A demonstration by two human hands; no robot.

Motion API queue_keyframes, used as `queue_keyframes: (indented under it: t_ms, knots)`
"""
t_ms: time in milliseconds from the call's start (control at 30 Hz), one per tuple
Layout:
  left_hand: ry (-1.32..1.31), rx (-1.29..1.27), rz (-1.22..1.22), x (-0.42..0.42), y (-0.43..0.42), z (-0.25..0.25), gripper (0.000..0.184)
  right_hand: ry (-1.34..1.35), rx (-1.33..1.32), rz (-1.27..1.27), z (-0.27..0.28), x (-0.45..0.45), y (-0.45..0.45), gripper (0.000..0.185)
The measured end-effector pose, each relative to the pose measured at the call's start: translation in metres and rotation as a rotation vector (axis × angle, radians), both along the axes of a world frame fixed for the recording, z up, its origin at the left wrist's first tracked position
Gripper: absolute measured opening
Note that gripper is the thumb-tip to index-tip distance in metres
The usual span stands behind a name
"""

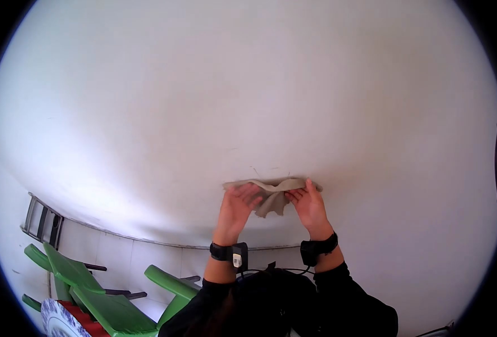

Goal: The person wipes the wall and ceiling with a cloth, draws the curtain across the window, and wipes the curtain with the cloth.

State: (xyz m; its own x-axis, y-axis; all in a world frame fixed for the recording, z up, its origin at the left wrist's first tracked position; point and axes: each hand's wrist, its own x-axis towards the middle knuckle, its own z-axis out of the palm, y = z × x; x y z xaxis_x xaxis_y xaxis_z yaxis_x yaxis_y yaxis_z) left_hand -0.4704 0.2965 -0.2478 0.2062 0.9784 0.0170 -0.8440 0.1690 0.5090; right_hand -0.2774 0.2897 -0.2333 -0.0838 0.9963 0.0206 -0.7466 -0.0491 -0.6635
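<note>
A grey-brown cloth [273, 202] hangs in loose folds close in front of the white wall, its upper edge stretched roughly level and its middle drooping. My left hand [238, 208] grips the cloth near its left end, palm toward me; its fingers are slightly blurred and partly overlap the fabric. At the other end, my right hand [309, 209] pinches the cloth, with the thumb up over the top edge and the other fingers curled below it. Each wrist wears a black strap with a small device, and a cable shows between them.
The white wall [248, 101] fills most of the view, with a few thin dark marks above the cloth. Green plastic chairs [111, 309] stand at lower left, beside a blue-and-white patterned round object [57, 320] and something red. A metal-framed item [43, 221] leans at far left.
</note>
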Motion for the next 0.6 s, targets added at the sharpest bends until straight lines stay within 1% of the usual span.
queue_keyframes:
  t_ms: [33, 67, 100, 133, 200, 233, 267, 333, 367, 433, 467, 533, 567, 600]
  knots:
    - [-0.002, 0.000, 0.003, 0.003, 0.002, -0.010, 0.039, -0.002, 0.000, 0.003, -0.008, 0.003, 0.002, 0.033]
    - [-0.037, -0.045, -0.060, 0.006, 0.004, -0.022, 0.037, 0.038, -0.047, -0.002, -0.020, 0.005, 0.004, 0.031]
    - [-0.073, -0.085, -0.125, 0.008, -0.001, -0.019, 0.034, 0.075, -0.090, -0.008, -0.018, 0.003, -0.002, 0.028]
    - [-0.073, -0.072, -0.117, 0.010, 0.000, -0.018, 0.034, 0.075, -0.077, 0.001, -0.017, 0.003, -0.004, 0.028]
    - [0.095, -0.079, -0.091, 0.013, -0.005, -0.013, 0.030, 0.053, -0.081, -0.076, -0.017, 0.001, -0.012, 0.028]
    - [0.097, -0.105, -0.054, 0.017, -0.011, -0.003, 0.026, 0.037, -0.025, -0.071, -0.018, 0.002, -0.016, 0.026]
    - [0.101, -0.114, -0.047, 0.015, -0.010, -0.006, 0.026, 0.041, -0.033, -0.065, -0.018, 0.001, -0.020, 0.026]
    - [0.005, 0.053, -0.046, 0.012, -0.009, -0.010, 0.029, -0.102, 0.039, -0.069, -0.018, 0.003, -0.024, 0.024]
    - [0.013, 0.049, -0.037, 0.008, -0.008, -0.013, 0.029, -0.094, 0.034, -0.060, -0.022, 0.005, -0.024, 0.024]
    - [0.033, 0.182, 0.178, 0.000, -0.013, -0.004, 0.019, -0.314, 0.147, -0.067, -0.027, 0.008, -0.026, 0.023]
    - [0.042, 0.176, 0.176, -0.003, -0.015, -0.001, 0.019, -0.306, 0.140, -0.067, -0.030, 0.005, -0.027, 0.023]
    - [0.535, 0.181, 0.590, -0.009, -0.024, 0.002, 0.015, -0.533, 0.063, -0.192, -0.028, -0.007, -0.033, 0.023]
    - [0.571, 0.259, 0.668, -0.007, -0.026, 0.006, 0.015, -0.522, 0.054, -0.198, -0.027, -0.008, -0.032, 0.023]
    - [0.583, 0.262, 0.655, -0.008, -0.031, 0.007, 0.015, -0.540, 0.116, -0.169, -0.029, -0.009, -0.032, 0.021]
